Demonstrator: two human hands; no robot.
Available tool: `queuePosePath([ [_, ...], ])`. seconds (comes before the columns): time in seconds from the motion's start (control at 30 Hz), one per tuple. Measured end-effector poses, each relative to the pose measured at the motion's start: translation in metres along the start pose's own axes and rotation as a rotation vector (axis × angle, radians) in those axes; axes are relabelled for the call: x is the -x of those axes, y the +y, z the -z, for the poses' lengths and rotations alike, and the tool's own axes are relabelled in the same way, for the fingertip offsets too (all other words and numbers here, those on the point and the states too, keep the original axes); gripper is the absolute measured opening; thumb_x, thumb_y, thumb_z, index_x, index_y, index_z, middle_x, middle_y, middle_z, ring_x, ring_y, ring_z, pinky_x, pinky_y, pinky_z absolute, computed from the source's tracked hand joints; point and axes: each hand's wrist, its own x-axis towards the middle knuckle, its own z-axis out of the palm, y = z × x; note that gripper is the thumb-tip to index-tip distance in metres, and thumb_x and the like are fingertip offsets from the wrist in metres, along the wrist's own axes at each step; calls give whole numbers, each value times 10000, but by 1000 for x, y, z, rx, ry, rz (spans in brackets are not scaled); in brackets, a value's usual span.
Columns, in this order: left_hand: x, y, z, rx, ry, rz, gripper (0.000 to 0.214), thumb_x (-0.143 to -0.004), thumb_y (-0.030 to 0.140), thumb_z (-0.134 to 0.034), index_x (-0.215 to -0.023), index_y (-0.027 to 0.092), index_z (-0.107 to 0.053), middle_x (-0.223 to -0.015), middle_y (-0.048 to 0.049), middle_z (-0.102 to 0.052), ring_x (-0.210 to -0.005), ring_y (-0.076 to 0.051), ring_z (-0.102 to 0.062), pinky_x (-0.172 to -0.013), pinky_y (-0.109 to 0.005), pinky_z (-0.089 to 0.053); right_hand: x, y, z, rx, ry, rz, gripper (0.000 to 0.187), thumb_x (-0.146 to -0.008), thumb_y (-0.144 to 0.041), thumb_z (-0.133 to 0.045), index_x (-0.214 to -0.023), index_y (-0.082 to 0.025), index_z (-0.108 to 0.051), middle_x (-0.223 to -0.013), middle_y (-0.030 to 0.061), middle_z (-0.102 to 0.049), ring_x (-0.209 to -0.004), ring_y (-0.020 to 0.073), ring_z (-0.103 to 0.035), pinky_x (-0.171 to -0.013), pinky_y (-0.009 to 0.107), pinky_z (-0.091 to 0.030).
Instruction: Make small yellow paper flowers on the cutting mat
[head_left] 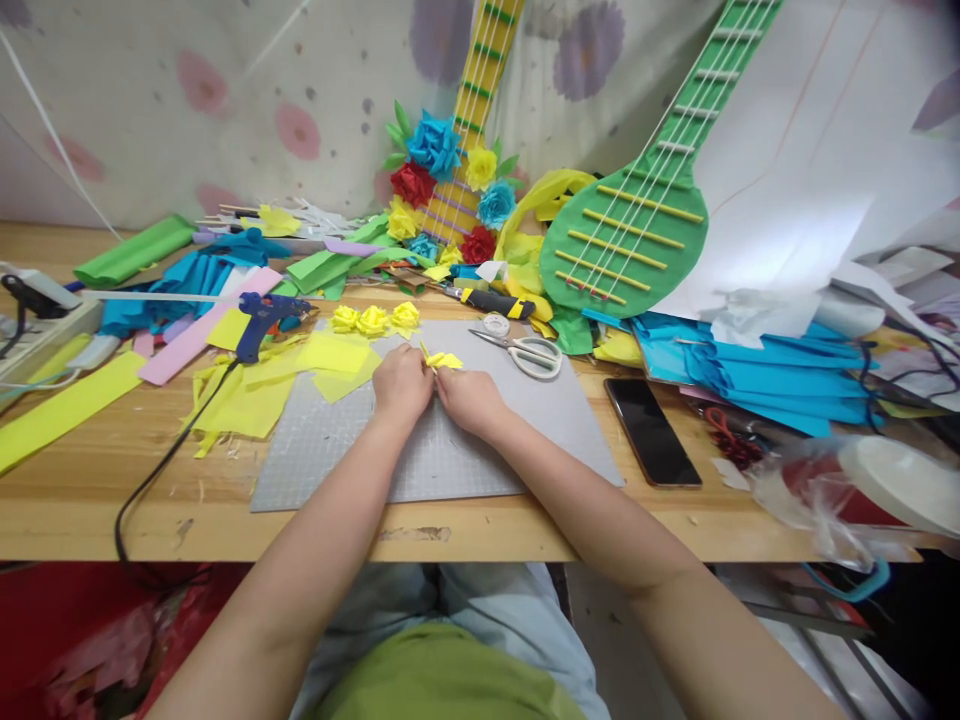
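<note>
A small piece of yellow paper (445, 360) is pinched between the two hands near the middle of the frame, its loose ends showing above the knuckles. The left hand (403, 384) and the right hand (471, 398) meet there, almost touching, the fingers of both curled closed on the paper; the fingertips themselves are mostly hidden. Both hands are over a grey gridded mat (337, 455), which lies on the wooden desk (495, 540) in the centre of the frame.

Just above the left hand, three yellow paper flowers (373, 320) sit in a row along the mat's far edge. Flat yellow sheets (337, 354) overlap the mat's left side. Scissors (534, 355) with pale handles lie to the right of the hands, a small roll of tape (496, 324) just beyond them.

Left of centre, a blue glue gun (262, 326) rests among paper strips, its black cord hanging toward the lower left. Right of the mat lies a dark-screened phone (652, 432). At the upper centre stands a yellow stringed instrument (484, 75) decorated with coloured flowers; at the upper right leans a green one (600, 225), with folded blue paper (765, 365) below it.
</note>
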Motion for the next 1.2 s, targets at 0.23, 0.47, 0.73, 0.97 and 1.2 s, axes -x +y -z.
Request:
queuePosePath([
  [0.23, 1, 1, 5, 113, 65, 25, 46, -701, 208, -505, -695, 214, -551, -813, -36, -578, -810, -184, -526, -640, -292, -364, 0, -2, 2, -72, 46, -52, 347, -897, -303, -217, -979, -150, -517, -842, 122, -644, -726, 201, -602, -643, 275, -380],
  [0.47, -1, 1, 5, 147, 79, -11, 29, -695, 215, -510, -676, 210, -532, -779, -17, -580, -776, -172, -531, -614, -279, -353, -5, 9, -3, -325, 72, -81, 294, -885, -290, -286, -829, -171, -550, -784, 69, -637, -720, 165, -586, -630, 234, -364],
  [0.73, -1, 2, 0, 218, -10, -32, 139, -749, 266, -476, -790, 236, -605, -884, -18, -615, -803, -166, -555, -627, -273, -368, -3, 25, -6, -664, -67, -142, 272, -880, -297, -303, -771, -181, -524, -505, -49, -553, -369, 57, -471, -463, 169, -336],
  [0.97, -1, 1, -1, 214, 25, 5, 157, -749, 283, -477, -781, 236, -624, -868, -22, -624, -813, -170, -559, -642, -273, -378, 1, 20, 7, -418, 23, -155, 325, -859, -361, -371, -687, -173, -572, -537, 16, -598, -466, 96, -513, -516, 204, -322],
  [1.2, -3, 4, -1, 226, 43, 10, 122, -735, 263, -490, -746, 232, -608, -839, -16, -611, -808, -165, -552, -653, -269, -376, 0, 24, 5, -279, 77, -114, 361, -833, -389, -382, -643, -179, -606, -616, 45, -618, -549, 117, -488, -503, 229, -237],
])
